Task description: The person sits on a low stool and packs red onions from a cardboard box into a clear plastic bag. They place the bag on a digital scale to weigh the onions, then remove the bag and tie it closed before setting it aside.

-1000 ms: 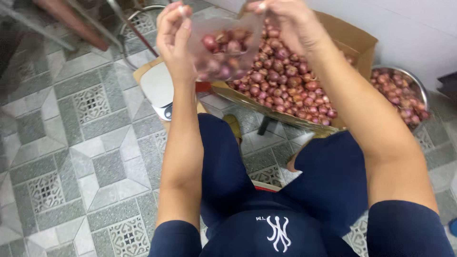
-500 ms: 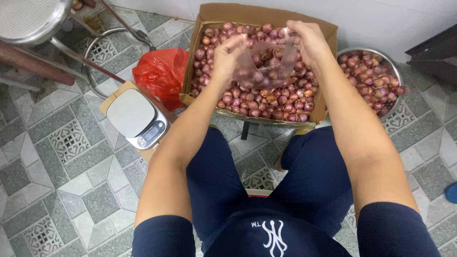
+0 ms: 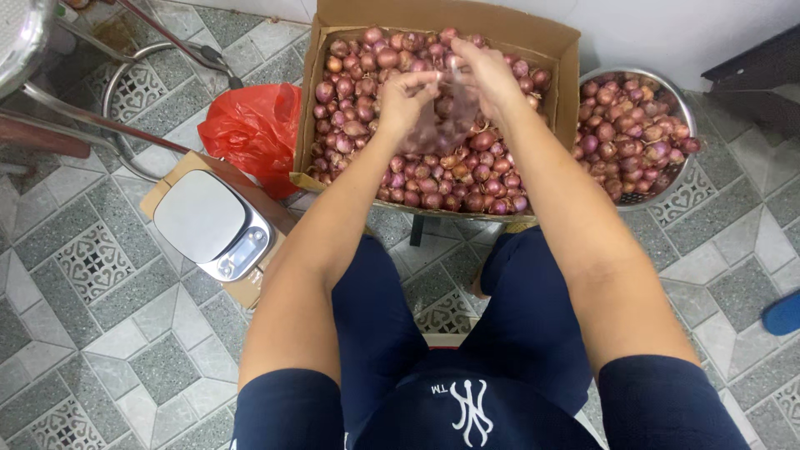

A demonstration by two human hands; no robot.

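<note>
Clear bag (image 3: 446, 125) of shallots pinched between both hands, over cardboard box (image 3: 560, 50).

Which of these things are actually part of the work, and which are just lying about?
In use:
left hand
right hand
clear bag
shallots
cardboard box

Lying about:
kitchen scale
red plastic bag
metal bowl

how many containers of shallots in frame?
3. A cardboard box straight ahead, heaped full; a metal colander bowl to its right on the floor; a clear plastic bag held over the box by the left hand and right hand. Others may sit out of frame.
</note>
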